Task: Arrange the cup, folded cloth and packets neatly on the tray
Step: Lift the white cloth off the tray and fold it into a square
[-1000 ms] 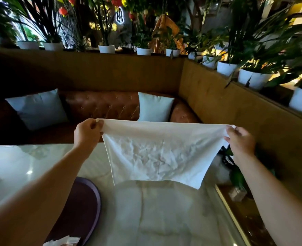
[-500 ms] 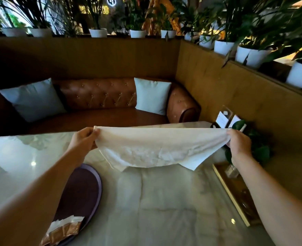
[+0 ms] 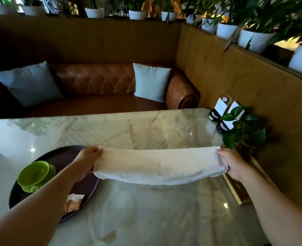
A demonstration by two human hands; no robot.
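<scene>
Both arms stretched forward over marble bench (image 3: 164,210). Left hand (image 3: 86,161) grip clamped on left end of white cloth (image 3: 157,166); right hand (image 3: 232,163) grip clamped on right end. Cloth hangs doubled between grips, above bench, just right of dark tray (image 3: 64,155). Green cup (image 3: 34,174) and packets (image 3: 73,204) lie on tray.

Nothing legible anywhere from where I'm standing. Over at about two o'clock on the table, the two small white cards (image 3: 221,107) in their dark stands carry faint marks, but they're far too small and blurred to make out a single word. Down at seven o'clock, the brown-and-white packets (image 3: 73,203) on the tray (image 3: 61,155) show a speckled printed pattern and no letters or numbers I can read.
</scene>
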